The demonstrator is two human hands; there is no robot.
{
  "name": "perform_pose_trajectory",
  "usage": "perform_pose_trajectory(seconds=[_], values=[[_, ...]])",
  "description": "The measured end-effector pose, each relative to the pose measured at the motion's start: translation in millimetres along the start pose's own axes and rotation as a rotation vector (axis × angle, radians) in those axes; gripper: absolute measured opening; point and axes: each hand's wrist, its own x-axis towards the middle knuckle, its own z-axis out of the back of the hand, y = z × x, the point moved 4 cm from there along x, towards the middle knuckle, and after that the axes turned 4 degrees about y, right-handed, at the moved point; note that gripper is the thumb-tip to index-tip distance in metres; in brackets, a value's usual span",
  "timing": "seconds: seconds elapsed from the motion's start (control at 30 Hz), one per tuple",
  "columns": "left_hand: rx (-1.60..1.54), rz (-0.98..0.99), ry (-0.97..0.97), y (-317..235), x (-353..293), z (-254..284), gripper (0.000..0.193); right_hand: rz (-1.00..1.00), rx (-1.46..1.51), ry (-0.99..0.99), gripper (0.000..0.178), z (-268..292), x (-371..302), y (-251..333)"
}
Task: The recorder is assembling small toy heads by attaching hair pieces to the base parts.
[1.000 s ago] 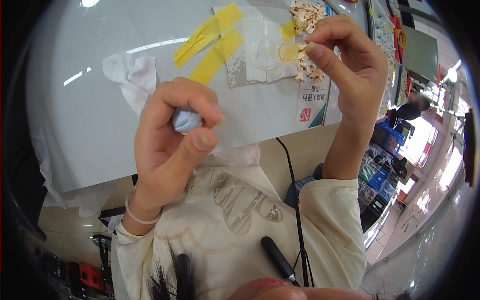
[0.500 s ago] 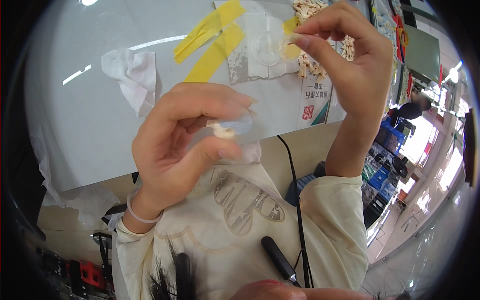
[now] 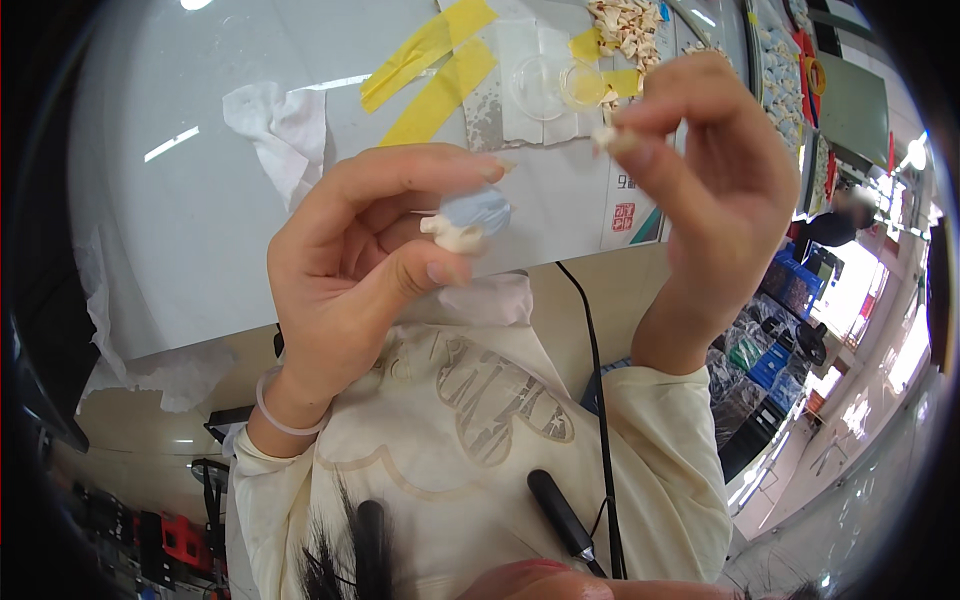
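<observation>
My left hand point(image 3: 340, 240) is closed on a small figurine with a pale blue, rounded part point(image 3: 474, 210) and a cream part point(image 3: 455, 236), held between thumb and fingers above the table's near edge. Off to the right, my right hand point(image 3: 710, 150) is raised in a pinch. At its fingertips is a tiny cream piece point(image 3: 604, 139), too blurred to name. Two round clear discs or shallow dishes point(image 3: 540, 112) lie on a white sheet beyond the hands; the smaller one point(image 3: 582, 85) looks yellowish. Behind my right hand is a pile of small cream pieces point(image 3: 628, 32).
Yellow tape strips point(image 3: 430, 58) lie across the grey table point(image 3: 180, 250), left of the sheet. A crumpled white cloth point(image 3: 285, 135) rests farther left. A black cable point(image 3: 590, 350) hangs before my body. At the far right are crates point(image 3: 790, 285) and a person point(image 3: 835, 220).
My right hand has moved from over the smaller disc toward me, and a cream piece now shows at its fingertips. The figurine in my left hand has turned slightly, showing more of its blue part.
</observation>
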Motion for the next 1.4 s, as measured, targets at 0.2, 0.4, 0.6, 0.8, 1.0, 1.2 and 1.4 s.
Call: perform_pose_trajectory(seconds=[0.2,0.4,0.6,0.8,1.0,1.2,1.4], values=[[0.086,-0.082,-0.011,-3.1,-3.1,-5.5,0.042,0.008,0.376,0.004,0.021,-26.5,-30.2,12.3],[0.095,-0.13,0.077,-6.6,-6.7,-12.5,0.044,-0.156,0.585,-0.041,0.018,-36.9,-41.5,9.8],[0.176,-0.233,0.074,-5.9,-12.8,-14.8,0.043,-0.141,0.601,-0.06,0.018,-39.8,-46.4,8.5],[0.445,-0.413,0.092,-11.9,-18.4,-15.8,0.038,0.054,0.466,-0.057,0.017,-41.6,-45.1,15.4],[0.527,-0.568,0.012,-15.7,-18.7,-16.3,0.031,-0.045,0.393,-0.009,0.024,-38.3,-43.9,15.4],[0.309,-0.325,-0.05,-13.2,-15.5,-4.5,0.041,-0.073,0.294,-0.182,0.016,-22.4,-34.8,-3.7],[0.062,-0.204,-0.105,-12.4,-15.7,14.8,0.05,-0.146,-0.37,-0.133,0.02,52.6,-11.3,-62.1]])
